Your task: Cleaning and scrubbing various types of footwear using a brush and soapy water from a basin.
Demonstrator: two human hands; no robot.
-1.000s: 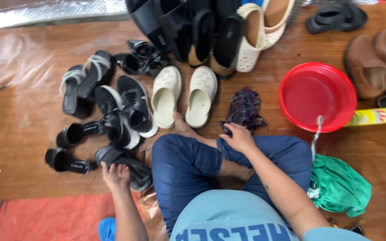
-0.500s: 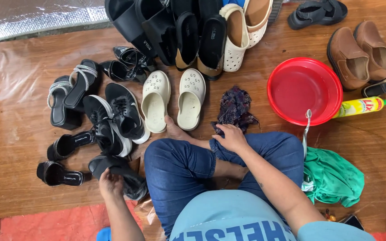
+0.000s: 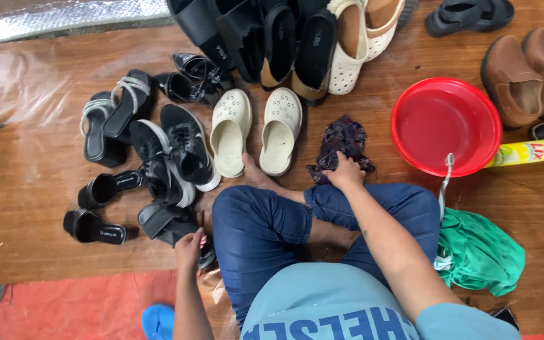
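Right hand point(image 3: 345, 172) now on dark rag point(image 3: 342, 140)

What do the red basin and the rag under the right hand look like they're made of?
Red basin: likely plastic, with a smooth, even, slightly glossy surface and a thin moulded rim. Rag: dark purple cloth, soft and crumpled, with a fuzzy woven look; the right hand rests on it.

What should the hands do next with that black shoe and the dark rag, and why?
Probably lift the black shoe toward the lap. The left hand already grips its edge beside the knee, and the right hand rests on the dark rag, so bringing the two together looks like the shortest move. The red basin sits close by on the right.
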